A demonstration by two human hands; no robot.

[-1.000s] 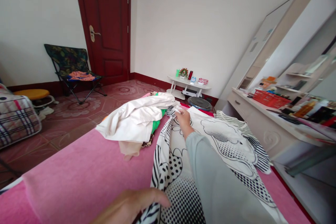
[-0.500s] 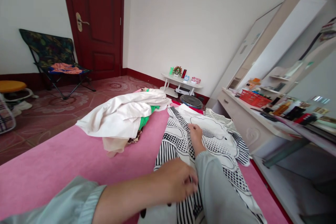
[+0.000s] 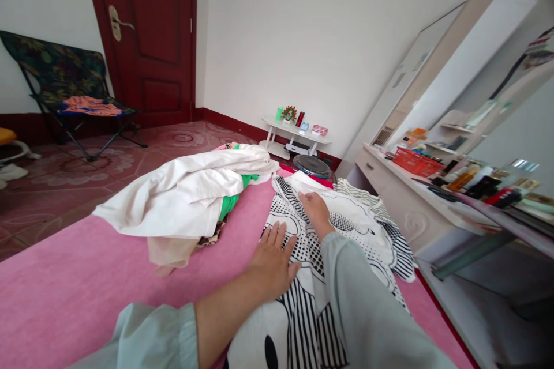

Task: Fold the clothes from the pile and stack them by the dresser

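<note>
Basket on dresser, contents indistinct; left hand spread on printed garment; right hand there, cannot tell grip.

No legible text, labels, numbers or signs

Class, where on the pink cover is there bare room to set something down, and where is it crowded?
Bare: the broad pink cover between the white cloth and left sleeve, plus a narrower strip between that cloth and the patterned garment. Crowded: that garment, where the left hand and right hand are.
</note>
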